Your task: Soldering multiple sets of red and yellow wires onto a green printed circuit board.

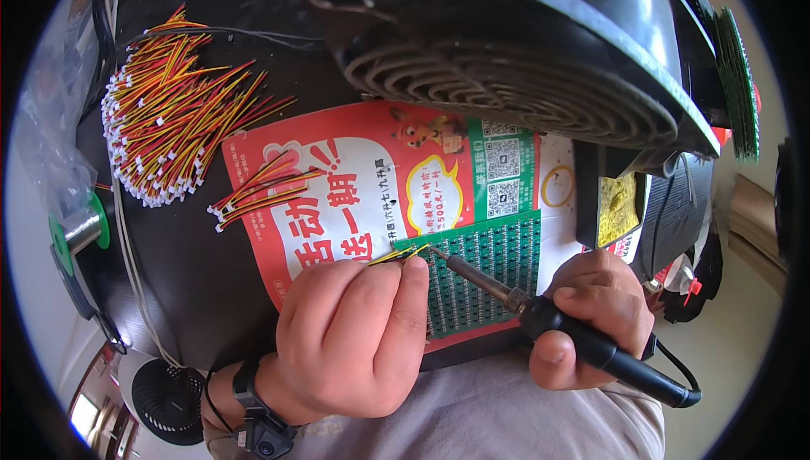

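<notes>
A green circuit board (485, 278) with rows of small parts lies in front of me on a printed red sheet (245, 160). My left hand (350, 338) is closed over the board's left side and pinches thin yellow wires (390, 256), whose ends lie at the board's upper left. In my right hand (595, 308) is a soldering iron (548, 318) with a black handle. Its tip reaches leftward to the board beside the wire ends; whether it touches them I cannot tell. Several loose wires (266, 190) with white connectors rest on the sheet's left part.
A big pile of red, yellow and black wires (169, 131) lies at the far left. Over the sheet's far side looms a black fan-like housing (506, 89). A yellow sponge (618, 207) sits in a holder to the right. At the left edge stands a solder spool (82, 232).
</notes>
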Demonstrator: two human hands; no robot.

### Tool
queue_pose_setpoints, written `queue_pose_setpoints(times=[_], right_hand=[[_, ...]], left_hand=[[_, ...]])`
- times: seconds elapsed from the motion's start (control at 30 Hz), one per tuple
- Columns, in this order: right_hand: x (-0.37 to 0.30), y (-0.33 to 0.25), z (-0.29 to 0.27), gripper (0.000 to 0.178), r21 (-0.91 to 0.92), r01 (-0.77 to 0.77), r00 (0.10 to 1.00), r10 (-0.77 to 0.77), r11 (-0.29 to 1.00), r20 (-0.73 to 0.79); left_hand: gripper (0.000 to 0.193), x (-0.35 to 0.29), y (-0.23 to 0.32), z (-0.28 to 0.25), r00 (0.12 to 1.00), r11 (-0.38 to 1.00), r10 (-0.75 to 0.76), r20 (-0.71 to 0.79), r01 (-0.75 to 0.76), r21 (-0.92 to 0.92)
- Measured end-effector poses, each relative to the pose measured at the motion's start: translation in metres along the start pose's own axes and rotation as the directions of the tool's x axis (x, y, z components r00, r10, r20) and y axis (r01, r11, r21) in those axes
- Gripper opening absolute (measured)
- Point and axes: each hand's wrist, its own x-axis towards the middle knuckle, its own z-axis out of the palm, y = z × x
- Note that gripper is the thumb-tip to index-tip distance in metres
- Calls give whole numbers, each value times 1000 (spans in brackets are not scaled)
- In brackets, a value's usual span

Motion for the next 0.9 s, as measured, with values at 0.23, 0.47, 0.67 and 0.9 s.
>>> queue_pose_setpoints(times=[0.23,0.47,0.67,0.9], right_hand=[[0,0,-1,42,15,-10,1000,10,1000,5],[0,1,0,41,29,-9,1000,8,1000,8],[1,1,0,42,28,-2,1000,2,1000,10],[0,0,0,42,12,-15,1000,15,1000,8]], left_hand=[[18,1,0,-1,1000,1000,2,19,-2,-12],[17,1,1,-2,999,999,26,30,-27,23],[16,2,2,-5,997,997,43,60,-47,66],[16,3,4,-4,998,997,22,62,-26,69]])
